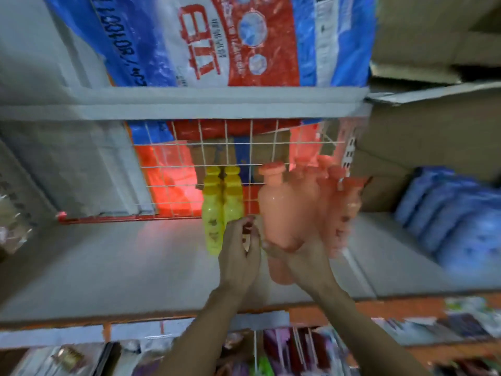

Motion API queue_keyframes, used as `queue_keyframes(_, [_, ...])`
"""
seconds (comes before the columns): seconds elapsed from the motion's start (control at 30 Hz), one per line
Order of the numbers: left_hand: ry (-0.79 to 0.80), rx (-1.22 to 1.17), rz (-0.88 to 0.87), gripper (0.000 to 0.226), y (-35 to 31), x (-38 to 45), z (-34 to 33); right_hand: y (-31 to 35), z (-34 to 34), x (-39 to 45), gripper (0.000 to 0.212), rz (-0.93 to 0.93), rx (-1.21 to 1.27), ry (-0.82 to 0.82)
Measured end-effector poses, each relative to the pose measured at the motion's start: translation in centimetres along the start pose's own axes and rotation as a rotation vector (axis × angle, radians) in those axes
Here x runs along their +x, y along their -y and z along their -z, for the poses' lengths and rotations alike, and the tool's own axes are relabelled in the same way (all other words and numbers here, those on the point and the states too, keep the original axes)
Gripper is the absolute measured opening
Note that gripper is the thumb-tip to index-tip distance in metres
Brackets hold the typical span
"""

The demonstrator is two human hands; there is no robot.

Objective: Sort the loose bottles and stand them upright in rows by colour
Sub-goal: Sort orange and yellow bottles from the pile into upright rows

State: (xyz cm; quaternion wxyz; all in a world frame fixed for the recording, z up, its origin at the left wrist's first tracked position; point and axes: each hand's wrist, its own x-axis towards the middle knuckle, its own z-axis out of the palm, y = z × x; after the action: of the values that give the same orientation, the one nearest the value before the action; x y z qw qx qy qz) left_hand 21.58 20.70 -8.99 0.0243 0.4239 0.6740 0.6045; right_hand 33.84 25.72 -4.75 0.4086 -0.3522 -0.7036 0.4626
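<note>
On a grey shelf (pixel 122 261), two yellow bottles (pixel 214 210) stand upright side by side against a white wire grid (pixel 168 169). To their right stands a blurred cluster of several pink bottles (pixel 336 202). My right hand (pixel 301 256) grips the base of a large pink bottle (pixel 279 210) and holds it upright in front of that cluster. My left hand (pixel 238 253) is beside it, its fingers curled between the yellow bottles and the pink one. Whether those fingers hold anything is unclear. Another pink shape shows under my right hand.
Blue packets (pixel 455 215) are stacked at the shelf's right end, and a cardboard box (pixel 423 147) stands behind them. A big blue, white and red sack (pixel 217 42) fills the shelf above. Packaged goods (pixel 311 348) hang below the orange shelf edge.
</note>
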Motion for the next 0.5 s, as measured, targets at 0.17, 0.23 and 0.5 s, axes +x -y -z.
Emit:
queue_keyframes(0.17, [0.17,-0.045,-0.032,0.042,-3.3,-1.0,-7.2,-3.3,8.2,0.3,0.067,-0.07,-0.106,-0.122])
queue_keyframes(0.23, [0.223,-0.056,-0.033,0.044,-3.9,-1.4,-8.7,-4.4,9.7,0.9,0.074,-0.053,-0.131,-0.157])
queue_keyframes(0.5, [0.309,-0.232,0.077,0.039,-3.6,0.8,-10.4,-5.6,8.3,3.8,0.056,0.112,-0.118,-0.111])
